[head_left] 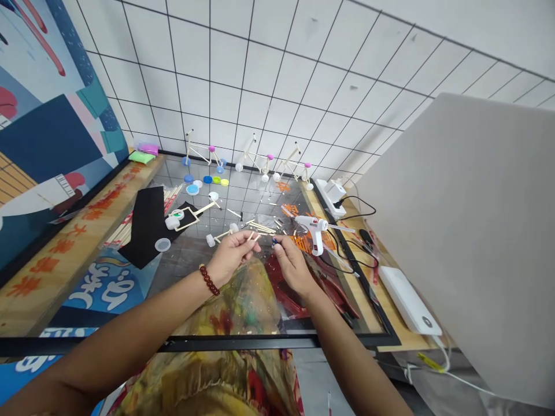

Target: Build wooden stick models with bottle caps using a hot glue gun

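My left hand [236,254] is closed, pinching short pale wooden sticks [256,237] between thumb and fingers. Close beside it, my right hand [292,263] is closed around a small dark blue piece [274,241] whose kind I cannot make out. A thin stick seems to span the gap between the hands; whether both hold it I cannot tell. Loose cut sticks [262,227] lie just beyond my fingers. To the left are a stick frame [191,216] with white caps and a smaller stick piece with white round ends [221,236]. Right of my right hand lies a white glue gun [314,228].
Small stick bicycle models [255,157] stand along the tiled wall. Coloured caps [208,179], black sheets [145,225] and bundled sticks [121,231] lie left. A power strip [332,199], dark cables and a white power bank [410,300] are right. A pale panel [472,231] rises there.
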A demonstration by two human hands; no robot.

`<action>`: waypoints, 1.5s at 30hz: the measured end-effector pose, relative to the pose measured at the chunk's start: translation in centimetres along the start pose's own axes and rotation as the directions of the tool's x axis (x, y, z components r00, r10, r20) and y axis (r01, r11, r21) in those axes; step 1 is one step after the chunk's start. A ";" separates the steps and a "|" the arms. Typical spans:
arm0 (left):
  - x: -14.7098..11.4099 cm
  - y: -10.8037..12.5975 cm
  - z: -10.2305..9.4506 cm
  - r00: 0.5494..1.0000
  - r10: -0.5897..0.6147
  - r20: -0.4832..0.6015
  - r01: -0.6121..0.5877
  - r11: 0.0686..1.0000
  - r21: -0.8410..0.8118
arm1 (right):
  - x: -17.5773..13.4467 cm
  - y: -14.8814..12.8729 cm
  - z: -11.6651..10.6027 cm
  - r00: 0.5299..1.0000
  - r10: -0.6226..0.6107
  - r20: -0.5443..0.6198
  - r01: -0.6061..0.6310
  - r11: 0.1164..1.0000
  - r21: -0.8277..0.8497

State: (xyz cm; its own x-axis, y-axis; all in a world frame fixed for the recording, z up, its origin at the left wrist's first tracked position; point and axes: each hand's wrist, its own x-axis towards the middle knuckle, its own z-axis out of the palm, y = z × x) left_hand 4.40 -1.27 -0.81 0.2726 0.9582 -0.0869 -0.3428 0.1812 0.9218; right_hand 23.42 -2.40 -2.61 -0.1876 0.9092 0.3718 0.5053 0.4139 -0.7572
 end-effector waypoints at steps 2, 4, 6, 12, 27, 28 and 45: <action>0.0 -0.2 0.0 0.999 0.033 -0.002 -0.033 0.998 0.053 | -0.1 -0.2 -0.1 0.999 0.019 0.034 -0.019 1.000 -0.005; 0.1 -0.2 0.0 0.997 0.081 -0.007 -0.079 0.986 0.144 | -0.1 -0.4 -0.1 0.996 0.035 0.077 -0.034 0.999 -0.008; 0.0 -0.1 0.0 0.990 0.138 -0.005 -0.133 0.961 0.243 | -0.1 -0.5 -0.2 0.993 0.037 0.108 -0.036 0.999 -0.008; -0.1 0.1 -0.2 0.971 0.241 0.007 -0.223 0.887 0.404 | -0.3 -0.6 -0.2 0.990 0.042 0.135 -0.044 0.999 0.009; -0.3 -0.3 -0.4 0.962 0.270 0.029 -0.252 0.845 0.472 | -0.6 -0.1 -0.1 0.977 0.049 0.206 -0.069 0.993 0.091; -0.3 -0.3 -0.4 0.962 0.272 0.032 -0.254 0.842 0.476 | -0.6 -0.1 -0.2 0.977 0.053 0.207 -0.074 0.992 0.098; -0.3 -0.3 -0.7 0.936 0.347 0.060 -0.321 0.771 0.550 | -0.5 -0.6 0.5 0.904 0.218 0.369 -0.395 0.757 0.520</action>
State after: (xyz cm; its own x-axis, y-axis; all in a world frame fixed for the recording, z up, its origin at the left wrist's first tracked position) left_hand 3.80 -1.44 -1.33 0.1900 0.9465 0.2609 0.1430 -0.2896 0.9464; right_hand 22.80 -3.07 -2.62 -0.3700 0.9287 -0.0268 0.0184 -0.0215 -0.9996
